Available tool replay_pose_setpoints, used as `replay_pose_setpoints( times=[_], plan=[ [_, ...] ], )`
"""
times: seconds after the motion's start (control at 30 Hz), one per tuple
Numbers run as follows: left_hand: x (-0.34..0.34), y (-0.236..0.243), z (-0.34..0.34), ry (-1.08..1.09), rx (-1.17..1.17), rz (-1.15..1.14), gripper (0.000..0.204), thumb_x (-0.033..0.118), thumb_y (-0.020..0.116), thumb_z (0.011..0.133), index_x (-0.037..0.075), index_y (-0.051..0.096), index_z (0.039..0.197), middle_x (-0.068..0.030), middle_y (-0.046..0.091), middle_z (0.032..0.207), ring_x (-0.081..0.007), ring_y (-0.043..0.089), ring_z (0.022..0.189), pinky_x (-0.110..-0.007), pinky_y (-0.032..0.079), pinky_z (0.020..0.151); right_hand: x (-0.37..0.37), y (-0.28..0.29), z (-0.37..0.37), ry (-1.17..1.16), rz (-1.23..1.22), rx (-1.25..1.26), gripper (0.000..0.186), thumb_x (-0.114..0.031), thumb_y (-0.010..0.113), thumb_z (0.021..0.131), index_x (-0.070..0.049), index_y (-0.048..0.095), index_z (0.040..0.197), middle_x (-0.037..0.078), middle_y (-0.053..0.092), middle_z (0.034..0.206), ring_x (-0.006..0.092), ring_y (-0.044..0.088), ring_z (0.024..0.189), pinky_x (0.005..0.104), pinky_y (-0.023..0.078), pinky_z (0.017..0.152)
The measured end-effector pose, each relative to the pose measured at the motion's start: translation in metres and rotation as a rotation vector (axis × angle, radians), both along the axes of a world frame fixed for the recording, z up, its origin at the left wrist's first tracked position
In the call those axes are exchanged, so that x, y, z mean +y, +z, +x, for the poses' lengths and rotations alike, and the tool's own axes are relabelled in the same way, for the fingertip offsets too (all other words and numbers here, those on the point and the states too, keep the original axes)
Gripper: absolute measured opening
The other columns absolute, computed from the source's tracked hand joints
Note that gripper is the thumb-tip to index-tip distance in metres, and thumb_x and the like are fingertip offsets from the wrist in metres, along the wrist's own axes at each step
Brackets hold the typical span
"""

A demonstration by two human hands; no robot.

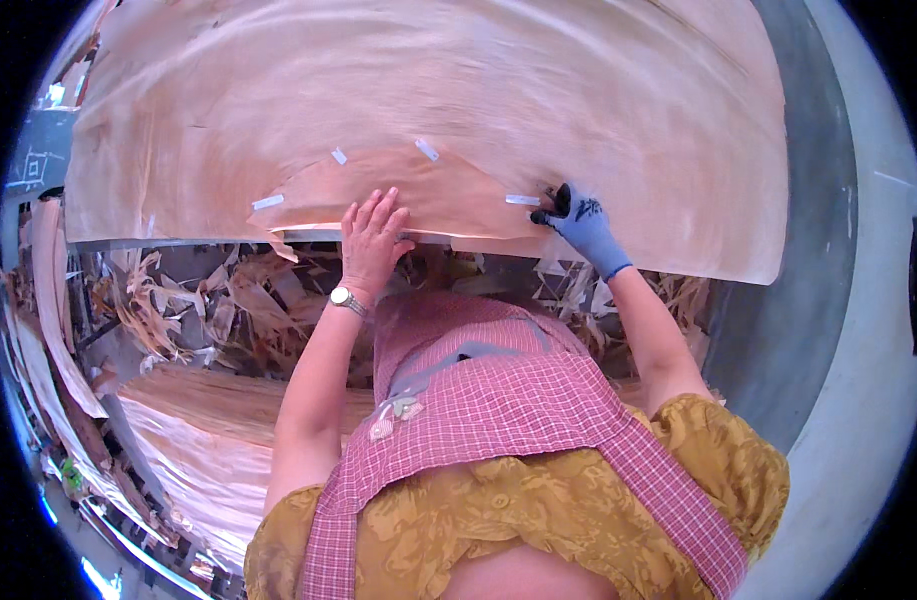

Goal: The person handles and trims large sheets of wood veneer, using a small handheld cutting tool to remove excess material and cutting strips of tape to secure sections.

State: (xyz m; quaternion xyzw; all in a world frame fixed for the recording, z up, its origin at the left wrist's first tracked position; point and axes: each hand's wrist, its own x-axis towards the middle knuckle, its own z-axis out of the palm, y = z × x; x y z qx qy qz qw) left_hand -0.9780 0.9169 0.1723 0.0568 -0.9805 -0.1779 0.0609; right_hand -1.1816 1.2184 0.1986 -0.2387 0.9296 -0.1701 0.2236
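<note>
The bare left hand (pixel 371 240) is pressing flat, fingers spread, on a darker veneer patch (pixel 398 195) lying on the large pale wood veneer sheet (pixel 428 90). The blue-gloved right hand (pixel 585 228), fingers curled around a small black tool (pixel 556 205), is working beside a white tape strip (pixel 522 200). Holding the patch flat and steady should be keeping the seam aligned.

My bare left hand (pixel 373 240) flat on the darker veneer patch (pixel 398 195), my gloved right hand (pixel 583 228) in a grip on a small black tool (pixel 558 203) beside a white tape strip (pixel 522 200), big veneer sheet (pixel 428 90) on the table (pixel 818 200), scraps (pixel 198 300) below.
</note>
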Motion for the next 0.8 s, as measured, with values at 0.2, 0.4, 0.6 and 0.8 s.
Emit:
replay_pose_setpoints(
  times=[0.2, 0.4, 0.6, 0.8],
  plan=[
    [-0.005, 0.001, -0.004, -0.029, 0.096, -0.01, 0.031, 0.019, 0.075, 0.072, 0.013, 0.058, 0.097, -0.0029, 0.05, 0.139, -0.0254, 0.044, 0.13, -0.045, 0.034, 0.105, 0.015, -0.009, 0.016, -0.106, 0.298, 0.083, 0.051, -0.041, 0.077, 0.075, -0.004, 0.055, 0.102, 0.018, 0.066, 0.085, 0.0346, 0.065, 0.082, 0.0442, 0.05, 0.07],
    [-0.005, -0.001, -0.005, -0.021, 0.124, -0.037, 0.02, 0.018, 0.072, 0.075, 0.012, 0.057, 0.088, -0.004, 0.054, 0.135, -0.0259, 0.047, 0.126, -0.045, 0.036, 0.102, 0.048, -0.007, 0.056, 0.171, 0.071, 0.149, 0.058, -0.041, 0.072, 0.078, -0.01, 0.049, 0.121, 0.016, 0.057, 0.113, 0.0338, 0.06, 0.098, 0.0463, 0.052, 0.074],
    [0.037, 0.019, 0.004, 0.096, 0.051, 0.013, 0.022, 0.027, 0.073, 0.077, 0.011, 0.058, 0.081, -0.0068, 0.059, 0.125, -0.0268, 0.052, 0.119, -0.042, 0.038, 0.099, 0.085, -0.035, 0.061, 0.376, 0.149, 0.334, 0.056, -0.035, 0.073, 0.075, -0.015, 0.053, 0.123, 0.01, 0.055, 0.116, 0.0283, 0.056, 0.107, 0.0432, 0.053, 0.076],
    [0.114, 0.0, -0.012, 0.584, -0.673, 1.164, 0.044, 0.048, 0.067, 0.086, 0.005, 0.065, 0.095, -0.0057, 0.066, 0.092, -0.0227, 0.064, 0.084, -0.04, 0.05, 0.075, 0.102, -0.031, 0.064, 0.487, 0.093, 0.302, 0.048, -0.029, 0.071, 0.076, -0.019, 0.057, 0.12, 0.008, 0.057, 0.113, 0.0266, 0.059, 0.103, 0.0414, 0.053, 0.075]
  ],
)
